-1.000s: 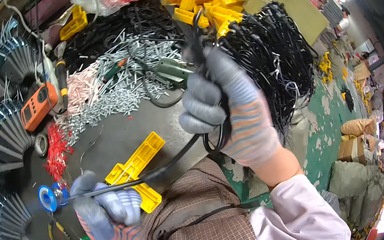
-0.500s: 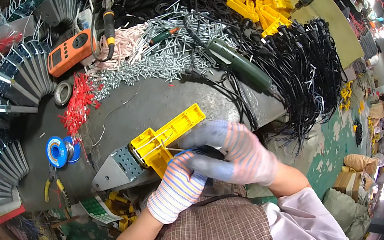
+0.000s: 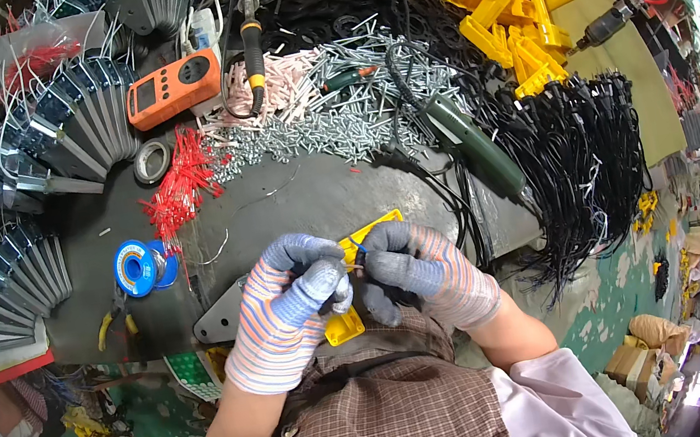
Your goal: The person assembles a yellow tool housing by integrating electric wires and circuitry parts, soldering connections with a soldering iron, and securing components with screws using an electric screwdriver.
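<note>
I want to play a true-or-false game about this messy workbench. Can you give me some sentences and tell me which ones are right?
1. Both hands wear striped gloves with grey fingers. True: the left hand and right hand are gloved alike.
2. The hands hold a red plastic part. False: the plastic part is yellow.
3. The orange meter lies far from the hands, at the back of the bench. True.
4. The blue spool sits to the right of the hands. False: it is to their left.
5. A bunch of black cables lies on the right side. True.
6. The screw pile is inside a box. False: it lies loose on the bench.
</note>
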A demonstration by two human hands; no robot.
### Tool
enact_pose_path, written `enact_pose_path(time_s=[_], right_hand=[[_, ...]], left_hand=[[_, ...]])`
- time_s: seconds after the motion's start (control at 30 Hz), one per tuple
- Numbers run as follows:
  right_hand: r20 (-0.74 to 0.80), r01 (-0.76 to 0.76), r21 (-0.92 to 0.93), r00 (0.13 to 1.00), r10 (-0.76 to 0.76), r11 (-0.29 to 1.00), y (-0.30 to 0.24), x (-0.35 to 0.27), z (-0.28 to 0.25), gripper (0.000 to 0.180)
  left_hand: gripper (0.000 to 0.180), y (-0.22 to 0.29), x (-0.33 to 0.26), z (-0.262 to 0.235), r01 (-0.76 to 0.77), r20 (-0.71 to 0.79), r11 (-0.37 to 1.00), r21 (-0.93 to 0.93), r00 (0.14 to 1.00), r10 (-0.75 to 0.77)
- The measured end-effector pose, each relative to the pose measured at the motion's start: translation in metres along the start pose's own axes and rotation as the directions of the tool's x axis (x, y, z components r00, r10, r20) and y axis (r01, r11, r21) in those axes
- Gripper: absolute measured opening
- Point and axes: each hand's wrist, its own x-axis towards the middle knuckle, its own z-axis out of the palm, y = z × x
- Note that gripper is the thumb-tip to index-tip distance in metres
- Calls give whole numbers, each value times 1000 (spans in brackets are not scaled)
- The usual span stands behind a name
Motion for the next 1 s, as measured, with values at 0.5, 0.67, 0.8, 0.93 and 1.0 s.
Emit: enact_pose_path(time_s=[0.5,0.67,0.8,0.93,1.0], right_hand=[[-279,78,-80,955,-98,994,4,18,-18,18],[-265,115,-30,957,-119,993,7,13,-20,19],[-269,152,-7,952,-149,988,16,-1,-26,19],[-317,132,-19,939,-131,991,9,-2,-25,18],[-350,119,-66,927,-135,991,4,2,-24,19]], left_hand=[[26,31,96,-27,-140,42,199,970,902,430],[24,22,165,-31,0,161,-336,942,878,450],[22,19,182,-38,30,161,-390,920,879,448],[18,22,175,-49,-13,151,-309,951,891,428],[15,24,167,-48,-59,132,-174,983,887,442]])
